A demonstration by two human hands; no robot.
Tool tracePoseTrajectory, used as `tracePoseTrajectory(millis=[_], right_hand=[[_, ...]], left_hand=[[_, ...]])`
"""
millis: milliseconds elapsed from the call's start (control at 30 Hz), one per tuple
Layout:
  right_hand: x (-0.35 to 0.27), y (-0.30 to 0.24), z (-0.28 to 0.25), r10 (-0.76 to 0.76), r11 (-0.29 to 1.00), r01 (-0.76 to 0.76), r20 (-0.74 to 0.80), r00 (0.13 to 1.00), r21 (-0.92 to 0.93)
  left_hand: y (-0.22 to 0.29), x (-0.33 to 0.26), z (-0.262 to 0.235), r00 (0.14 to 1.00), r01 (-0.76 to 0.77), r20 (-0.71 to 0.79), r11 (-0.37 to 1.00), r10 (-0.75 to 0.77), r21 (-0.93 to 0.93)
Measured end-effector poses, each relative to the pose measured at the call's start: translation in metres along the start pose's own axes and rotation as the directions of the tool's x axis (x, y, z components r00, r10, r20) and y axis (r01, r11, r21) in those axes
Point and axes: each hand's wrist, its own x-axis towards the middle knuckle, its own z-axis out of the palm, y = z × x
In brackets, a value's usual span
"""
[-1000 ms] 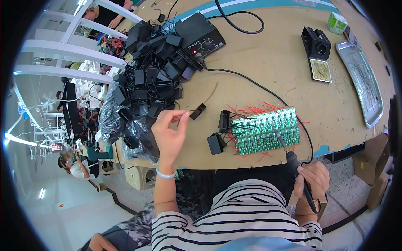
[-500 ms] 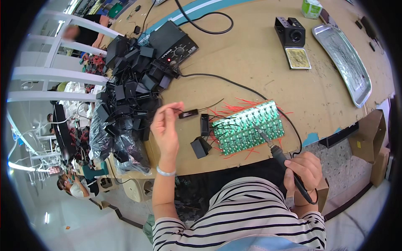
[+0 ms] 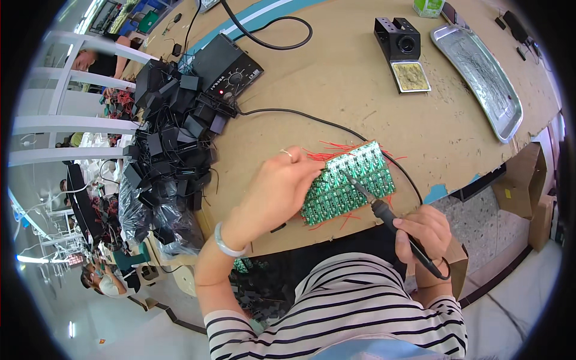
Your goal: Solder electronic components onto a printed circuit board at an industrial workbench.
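Note:
A green circuit board panel (image 3: 351,195) lies on the table in front of me, with thin red wires sticking out around its edges. My left hand (image 3: 279,186) reaches over its left end, thumb and fingers pinched on a thin black wire (image 3: 327,170) at the board. The small black part on that wire is hidden by the hand. My right hand (image 3: 426,233) is closed round the handle of a soldering iron (image 3: 384,211). The iron's tip points up and left, on or just above the board near the left fingertips; contact is hard to tell.
A heap of black plastic housings (image 3: 174,132) lies at the left beside a black soldering station (image 3: 227,69). Its cable crosses behind the board. An iron stand (image 3: 397,42) with a sponge tray (image 3: 412,77) and a metal tray (image 3: 480,81) stand far right. Another person (image 3: 105,57) is beyond the rails.
My left hand has moved right and forward, bringing the black wire to the board and covering the small black parts there. The right hand still holds the iron, tip slightly further left. The view has shifted.

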Motion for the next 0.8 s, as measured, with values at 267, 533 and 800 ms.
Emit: tracePoseTrajectory(millis=[267,533,800], right_hand=[[0.003,0.012,0.009,0.017,1.0,-0.018,0.02,1.0,0.005],[0.006,0.016,0.017,0.0,0.999,-0.001,0.042,0.999,0.034],[0.004,0.017,0.019,0.004,0.999,-0.007,0.06,0.998,0.05]], left_hand=[[-0.006,0.009,0.016,0.996,-0.079,0.048,0.984,0.072,0.158],[-0.006,0.009,0.017,0.994,-0.089,0.087,0.966,0.07,0.242],[-0.005,0.005,0.02,0.992,-0.093,0.113,0.938,0.059,0.333]])
